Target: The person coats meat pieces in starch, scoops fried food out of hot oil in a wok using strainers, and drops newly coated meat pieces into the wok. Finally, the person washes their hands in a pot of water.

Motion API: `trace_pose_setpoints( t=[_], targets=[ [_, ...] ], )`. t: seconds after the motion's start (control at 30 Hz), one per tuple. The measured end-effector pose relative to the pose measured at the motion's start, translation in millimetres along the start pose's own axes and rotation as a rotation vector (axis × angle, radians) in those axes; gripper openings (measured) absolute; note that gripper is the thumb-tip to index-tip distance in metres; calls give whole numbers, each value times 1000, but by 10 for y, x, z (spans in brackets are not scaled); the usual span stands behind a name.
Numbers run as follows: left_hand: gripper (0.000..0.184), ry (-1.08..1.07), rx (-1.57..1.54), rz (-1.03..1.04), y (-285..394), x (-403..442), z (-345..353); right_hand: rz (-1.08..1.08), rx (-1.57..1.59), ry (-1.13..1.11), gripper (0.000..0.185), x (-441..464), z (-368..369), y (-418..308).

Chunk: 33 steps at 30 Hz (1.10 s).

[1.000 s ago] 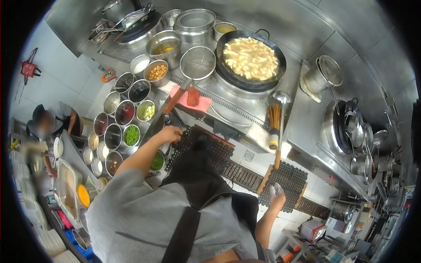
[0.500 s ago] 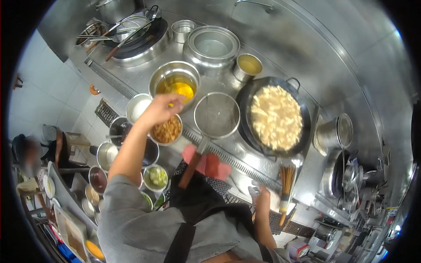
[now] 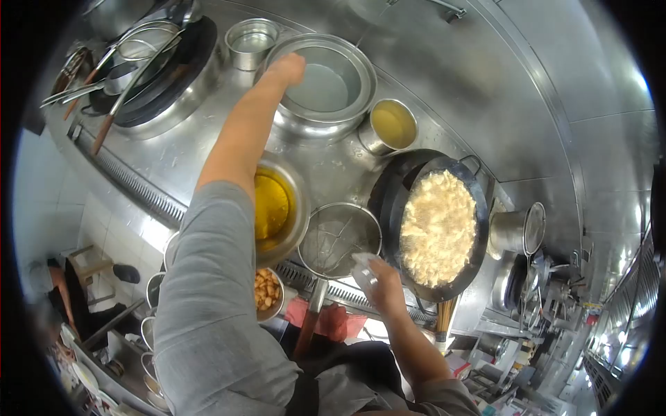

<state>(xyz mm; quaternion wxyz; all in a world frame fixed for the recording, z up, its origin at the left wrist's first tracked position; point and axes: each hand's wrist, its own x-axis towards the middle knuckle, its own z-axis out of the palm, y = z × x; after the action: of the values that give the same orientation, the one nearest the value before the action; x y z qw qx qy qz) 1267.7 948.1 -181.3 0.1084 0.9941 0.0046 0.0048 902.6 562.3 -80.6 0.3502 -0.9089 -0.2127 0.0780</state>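
Note:
My left hand (image 3: pixel 288 68) reaches over the near left rim of a wide metal pot (image 3: pixel 364 97) of cloudy water. Its fingers look curled, their tips hidden beneath the hand. Under that forearm stands a metal bowl (image 3: pixel 300 208) of yellow liquid, partly covered by my sleeve. Low at the front, my right hand (image 3: pixel 387 290) is closed on a crumpled-looking clear plastic piece (image 3: pixel 364 272), whose exact kind I cannot make out. That hand is beside the wire strainer (image 3: pixel 340 236) and left of the wok (image 3: pixel 479 253), which is full of pale pieces in bubbling liquid.
A smaller pot (image 3: pixel 393 125) of yellowish liquid stands behind the wok. Ladles and strainers lie on a second wok (image 3: pixel 198 76) at the left. A bowl of brown chunks (image 3: pixel 267 290), red cloths (image 3: pixel 333 322) and a bamboo brush (image 3: pixel 445 319) lie along the front edge.
My left hand has moved from above the brown chunks and yellow liquid to the water pot. My right hand has risen from the front edge toward the strainer with the clear plastic piece.

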Motion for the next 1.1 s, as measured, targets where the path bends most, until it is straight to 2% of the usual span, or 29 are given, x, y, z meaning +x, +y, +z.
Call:
trace_pose_setpoints(
  t=[0.1, 0.13, 0.17, 0.2, 0.23, 0.27, 0.3, 0.33, 0.4, 0.43, 0.47, 0.5, 0.53, 0.57, 0.6, 0.63, 0.67, 0.73, 0.77, 0.83, 0.9, 0.93, 0.97, 1.0, 1.03, 1.07, 1.1],
  targets=[
    [32, -121, 68, 124, 151, 113, 437, -6, 2, 35, 29, 537, 146, 129],
    [30, -148, -45, 126, 223, 75, 567, 9, 10, 32, 31, 705, 202, 181],
    [28, -175, -152, 125, 307, 35, 652, 135, 75, 4, 33, 901, 242, 185],
    [29, -236, -219, 252, 445, -48, 471, 255, 144, -19, 36, 1157, 283, 200],
    [29, -314, -289, 367, 548, -165, 310, 250, 156, -8, 36, 1444, 464, 463],
    [29, -462, -546, 471, 527, -186, 369, 253, 174, -2, 37, 1725, 687, 713],
    [28, -511, -667, 487, 546, -301, 264, 443, 319, -69, 35, 2056, 755, 646],
    [27, -564, -788, 499, 567, -420, 164, 445, 813, -13, 34, 2341, 1120, 1102],
    [25, -522, -760, 412, 634, -811, -224, 548, 867, 120, 17, 2700, 1255, 776],
    [24, -521, -705, 488, 604, -886, -273, 542, 875, 102, 17, 2844, 1363, 845],
    [23, -530, -658, 565, 565, -953, -236, 444, 759, 59, 16, 2877, 1430, 902],
    [23, -535, -658, 557, 496, -916, -205, 341, 642, 27, 19, 2897, 1486, 962],
    [23, -352, -514, 509, 425, -788, -210, 341, 642, 30, 19, 2919, 1503, 1031],
    [22, -173, -374, 461, 361, -641, -182, 364, 396, -34, 25, 2881, 1393, 874],
    [24, -152, -216, 382, 264, -417, -109, 380, 146, -94, 31, 2845, 1311, 776],
    [26, -124, -61, 300, 174, -208, 1, 379, 135, -87, 31, 2816, 1302, 762],
    [26, -116, -68, 308, 125, -107, 151, 382, 87, -58, 30, 2766, 1324, 745],
    [29, -230, 63, 234, 108, 36, 461, 390, 31, -14, 29, 2654, 1319, 702],
    [29, -223, 62, 247, 152, 56, 569, 332, 11, 73, 28, 2606, 1305, 646],
    [32, -151, -220, 294, 295, 9, 751, 291, -9, 170, 28, 2625, 1217, 617],
    [36, -652, -1118, 58, 422, -117, 369, 458, 479, -35, 24, 2710, 1206, 615],
    [35, -737, -1216, 134, 468, -251, 81, 451, 487, -42, 24, 2829, 1248, 682],
    [33, -822, -1317, 201, 530, -483, -137, 442, 674, -11, 25, 2918, 1331, 826],
    [33, -814, -1313, 177, 610, -733, -284, 431, 862, 16, 26, 2972, 1441, 944],
    [32, -823, -1177, 221, 704, -961, -417, 420, 871, -1, 26, 3021, 1567, 1036],
    [31, -837, -1045, 263, 740, -1124, -476, 420, 1055, 151, 26, 3028, 1690, 1130],
    [31, -831, -1046, 250, 719, -1202, -418, 420, 1233, 312, 26, 3021, 1699, 1081]
  ],
)
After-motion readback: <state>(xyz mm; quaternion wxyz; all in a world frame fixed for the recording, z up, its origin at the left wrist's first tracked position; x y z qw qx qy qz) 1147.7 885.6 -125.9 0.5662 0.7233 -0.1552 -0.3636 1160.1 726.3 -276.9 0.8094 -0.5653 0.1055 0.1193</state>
